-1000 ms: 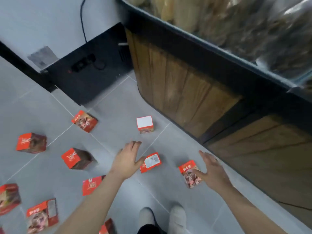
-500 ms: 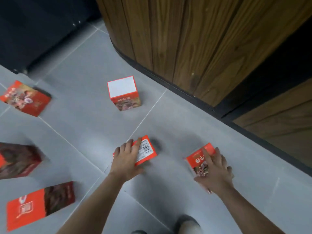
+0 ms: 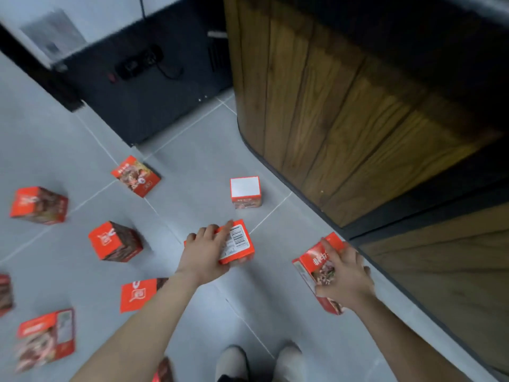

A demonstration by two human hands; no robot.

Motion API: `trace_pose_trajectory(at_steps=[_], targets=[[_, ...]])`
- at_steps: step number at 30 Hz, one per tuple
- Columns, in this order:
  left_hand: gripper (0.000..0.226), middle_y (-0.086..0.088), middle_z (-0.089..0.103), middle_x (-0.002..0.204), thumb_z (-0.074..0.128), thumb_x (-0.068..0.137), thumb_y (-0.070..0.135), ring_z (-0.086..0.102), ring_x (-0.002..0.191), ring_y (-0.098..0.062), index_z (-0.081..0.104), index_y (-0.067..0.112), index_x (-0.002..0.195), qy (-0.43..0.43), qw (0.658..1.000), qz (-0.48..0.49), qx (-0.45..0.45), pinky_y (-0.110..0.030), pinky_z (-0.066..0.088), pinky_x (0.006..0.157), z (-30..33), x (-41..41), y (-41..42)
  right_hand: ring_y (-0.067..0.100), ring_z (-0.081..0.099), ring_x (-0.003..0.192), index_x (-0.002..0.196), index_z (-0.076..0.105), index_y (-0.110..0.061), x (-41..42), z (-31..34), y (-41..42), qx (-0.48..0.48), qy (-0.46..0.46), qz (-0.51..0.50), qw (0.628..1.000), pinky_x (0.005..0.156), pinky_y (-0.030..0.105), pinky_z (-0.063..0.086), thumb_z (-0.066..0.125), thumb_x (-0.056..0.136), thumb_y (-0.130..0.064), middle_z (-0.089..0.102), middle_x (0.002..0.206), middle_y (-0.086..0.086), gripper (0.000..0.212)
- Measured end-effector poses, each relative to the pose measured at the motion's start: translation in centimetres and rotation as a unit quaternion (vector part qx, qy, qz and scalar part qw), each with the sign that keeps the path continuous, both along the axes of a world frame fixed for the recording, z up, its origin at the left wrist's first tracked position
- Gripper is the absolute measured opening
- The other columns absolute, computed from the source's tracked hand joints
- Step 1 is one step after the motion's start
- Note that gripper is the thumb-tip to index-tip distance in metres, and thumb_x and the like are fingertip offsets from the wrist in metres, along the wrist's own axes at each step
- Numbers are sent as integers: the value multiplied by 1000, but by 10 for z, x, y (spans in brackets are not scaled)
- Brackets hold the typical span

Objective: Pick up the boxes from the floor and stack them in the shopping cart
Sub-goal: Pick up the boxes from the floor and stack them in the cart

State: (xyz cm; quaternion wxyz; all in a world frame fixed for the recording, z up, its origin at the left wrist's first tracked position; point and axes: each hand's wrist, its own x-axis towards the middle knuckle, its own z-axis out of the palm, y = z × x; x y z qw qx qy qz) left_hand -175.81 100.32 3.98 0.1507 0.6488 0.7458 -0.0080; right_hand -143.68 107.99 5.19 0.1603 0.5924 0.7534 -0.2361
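A barcode box [image 3: 236, 242] is held by the left grip [image 3: 205, 253]; a picture box [image 3: 312, 267] is clasped by the right grip [image 3: 344, 277]; other boxes [image 3: 115, 241] are scattered over the floor [image 3: 192, 150].

Glossy printed cardboard boxes [image 3: 239, 245]; smooth matt grey tile floor [image 3: 192, 150]; grained wood counter [image 3: 330, 111]; matt black panel [image 3: 154, 86].

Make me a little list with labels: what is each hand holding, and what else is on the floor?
left hand: left hand grips the barcode box
right hand: right hand grips the picture box
white-top box: white-top box stands on the floor, beyond the left hand, untouched
other boxes: several more red boxes lie scattered to the left
wooden counter: wooden counter stands on the right
shopping cart: not in view
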Motion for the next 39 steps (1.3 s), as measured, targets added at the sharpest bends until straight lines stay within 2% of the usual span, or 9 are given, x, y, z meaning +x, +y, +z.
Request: trace_pose_trajectory(at_steps=[3,6,9,13,16,21,29,33,39], targets=[[100,-3,52,121,44,64,86,53,108,-28,27,30,146,6,999,42,30,-42,41,88,114,-18,6,30,27,126,144,0,-45,-30,110,15,32,36,28,998,100,47,34,71,56,-55,19,142,6,113],[107,-5,49,125,30,59,89,48,115,-28,25,28,148,-5,997,60,48,-43,36,94,218,-35,6,32,25,129,142,0,-50,-62,204,29,48,71,52,995,102,51,31,71,55,-54,16,145,5,113],[110,-6,47,123,26,57,89,44,117,-29,21,29,149,-4,992,94,87,-46,33,99,311,-56,-2,34,28,130,142,3,-49,-101,288,37,76,107,82,988,102,54,30,70,57,-56,20,146,7,108],[112,-5,46,124,24,53,83,43,119,-27,19,30,151,-7,978,158,138,-43,31,98,411,-82,-27,34,29,131,144,10,-48,-156,378,32,127,160,119,972,103,52,29,69,56,-60,20,150,6,106],[109,-4,46,122,31,53,77,41,118,-26,20,30,151,-7,965,189,180,-41,31,94,462,-103,-59,34,27,134,144,15,-46,-195,424,20,153,198,129,960,105,53,27,68,58,-58,20,152,6,102],[100,0,45,118,41,58,69,42,113,-23,18,34,149,8,950,238,200,-38,30,91,502,-132,-122,30,24,136,144,18,-44,-249,474,-5,174,252,176,936,105,52,26,69,62,-58,18,152,2,98],[102,0,46,123,35,55,70,42,115,-23,16,36,149,60,900,391,183,-36,28,90,533,-140,-222,29,22,137,145,19,-43,-326,508,-36,132,285,332,889,107,52,22,69,64,-64,16,154,1,98],[101,0,47,121,36,55,70,43,115,-24,15,37,149,92,850,485,187,-37,30,88,539,-115,-262,30,25,135,144,22,-44,-354,510,-59,103,288,423,853,105,49,26,66,56,-65,18,154,1,101],[105,-1,43,128,37,54,70,40,120,-24,15,34,150,119,744,637,162,-37,29,93,538,-24,-331,30,28,137,144,27,-42,-369,508,-113,59,308,546,777,108,50,29,74,60,-57,22,154,4,98]])
